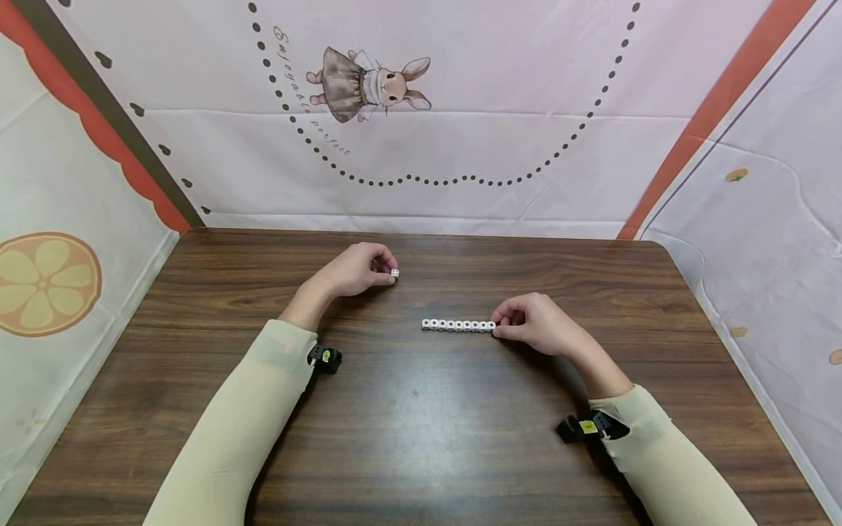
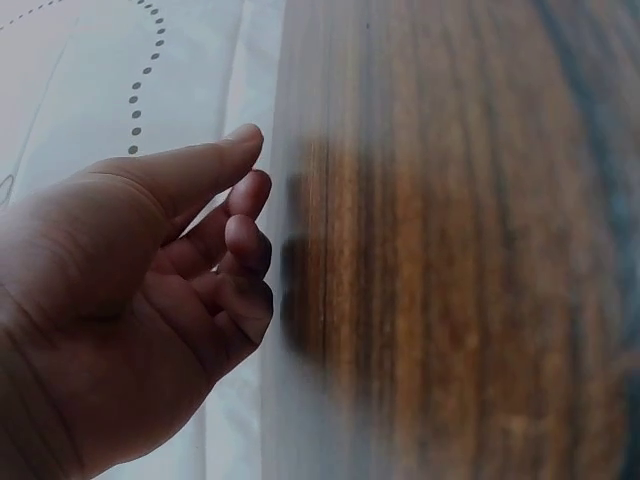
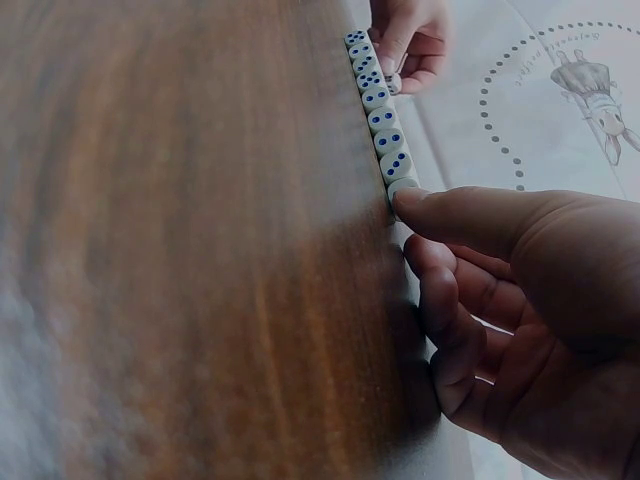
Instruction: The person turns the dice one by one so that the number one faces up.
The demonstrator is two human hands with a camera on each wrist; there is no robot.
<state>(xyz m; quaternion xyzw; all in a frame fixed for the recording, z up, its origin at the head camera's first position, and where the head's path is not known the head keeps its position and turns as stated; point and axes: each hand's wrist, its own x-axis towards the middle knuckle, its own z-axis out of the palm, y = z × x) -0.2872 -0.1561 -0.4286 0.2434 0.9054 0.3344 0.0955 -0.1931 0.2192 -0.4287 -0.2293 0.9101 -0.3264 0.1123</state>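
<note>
A straight row of several white dice [image 1: 457,326] lies on the wooden table, side by side, with a single red or dark pip on most upper faces. At the row's right end my right hand [image 1: 542,324] pinches the last die [image 3: 401,188] between thumb and fingers; the right wrist view shows blue pips along the row's near side. Farther back and left of the row, my left hand [image 1: 355,270] holds a separate white die [image 1: 395,273] at its fingertips, apart from the row. In the left wrist view, the left hand's thumb and fingers hide that die.
The brown wood-grain table [image 1: 408,446] runs back to a pale printed cloth [image 1: 493,88] with a rabbit drawing. More cloth [image 1: 776,241] hangs at the sides. A black wrist camera [image 1: 325,359] sits on the left sleeve, another camera [image 1: 572,429] on the right.
</note>
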